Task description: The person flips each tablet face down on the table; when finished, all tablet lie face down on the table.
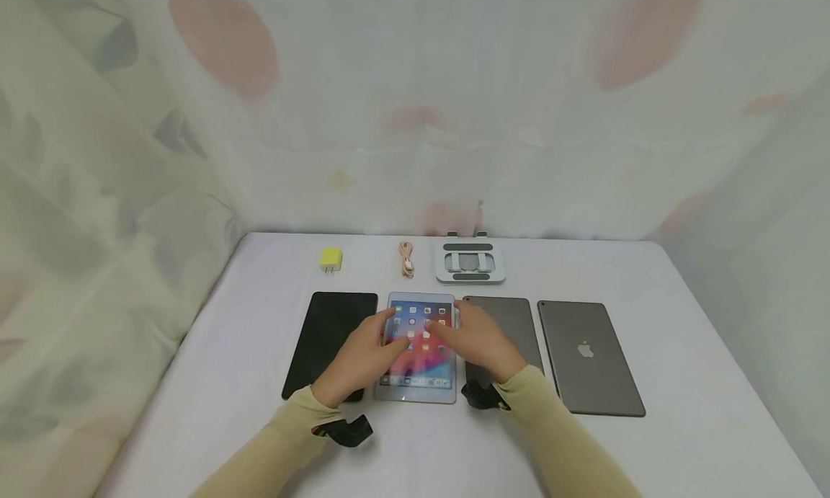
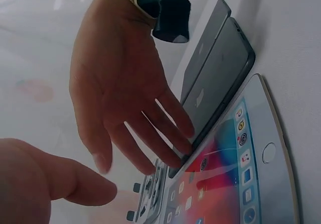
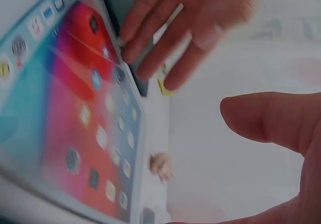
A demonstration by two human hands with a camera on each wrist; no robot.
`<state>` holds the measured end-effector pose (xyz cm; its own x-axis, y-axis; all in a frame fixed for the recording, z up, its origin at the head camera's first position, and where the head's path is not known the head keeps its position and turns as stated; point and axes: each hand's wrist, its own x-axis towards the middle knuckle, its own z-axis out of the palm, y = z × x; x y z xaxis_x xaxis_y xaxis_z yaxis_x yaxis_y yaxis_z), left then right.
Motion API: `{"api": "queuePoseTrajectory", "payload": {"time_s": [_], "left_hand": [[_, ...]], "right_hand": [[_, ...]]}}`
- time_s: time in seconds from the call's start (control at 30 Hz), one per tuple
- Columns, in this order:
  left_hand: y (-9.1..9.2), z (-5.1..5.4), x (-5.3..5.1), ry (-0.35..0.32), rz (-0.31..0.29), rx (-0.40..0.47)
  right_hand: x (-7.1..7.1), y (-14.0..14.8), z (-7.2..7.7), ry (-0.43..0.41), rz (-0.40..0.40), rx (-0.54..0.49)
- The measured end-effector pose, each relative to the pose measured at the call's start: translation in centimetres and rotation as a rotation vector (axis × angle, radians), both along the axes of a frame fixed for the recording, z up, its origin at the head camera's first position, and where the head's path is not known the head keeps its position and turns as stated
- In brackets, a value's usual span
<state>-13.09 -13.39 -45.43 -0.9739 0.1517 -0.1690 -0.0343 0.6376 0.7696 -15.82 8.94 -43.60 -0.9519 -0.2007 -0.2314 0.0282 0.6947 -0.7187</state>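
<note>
A white tablet with its lit screen of app icons lies face up in the head view. At its left edge is the left hand, thumb extended above the screen; the right hand mirrors it at the right edge. Fairly straight fingers of the right hand show beside the tablet in the left wrist view. The right wrist view has the left hand with extended fingers along the far tablet edge, and the right hand with its thumb raised. Whether fingertips touch the tablet, I cannot tell.
A black tablet lies left of the white one. Two grey tablets lie to its right, backs up. Behind them are a yellow charger plug, a coiled pinkish cable and a folded stand. Curtains surround the table.
</note>
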Motion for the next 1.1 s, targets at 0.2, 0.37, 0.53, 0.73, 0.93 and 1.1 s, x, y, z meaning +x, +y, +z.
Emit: {"api": "queuePoseTrajectory", "payload": {"time_s": [0.2,0.37,0.53,0.73,0.93,1.1], "left_hand": [[-0.25,-0.06,-0.11,-0.033,-0.038,-0.03],[-0.17,0.0,0.04,-0.039,-0.036,-0.043],[-0.11,-0.02,-0.04,-0.036,-0.01,-0.02],[-0.31,0.04,-0.43,-0.063,0.042,0.067],[-0.47,0.0,-0.62,-0.077,0.072,0.105],[-0.76,0.16,-0.61,-0.081,0.082,0.127]], "right_hand": [[0.62,-1.08,-0.83,0.037,0.023,0.033],[0.99,-1.24,-1.1,0.053,0.017,0.066],[0.82,-1.3,-1.09,0.063,0.032,0.058],[0.72,-1.15,-1.13,0.064,0.045,0.056],[0.51,-1.11,-1.14,0.074,0.07,0.062],[0.53,-1.13,-1.11,0.056,0.074,0.039]]}}
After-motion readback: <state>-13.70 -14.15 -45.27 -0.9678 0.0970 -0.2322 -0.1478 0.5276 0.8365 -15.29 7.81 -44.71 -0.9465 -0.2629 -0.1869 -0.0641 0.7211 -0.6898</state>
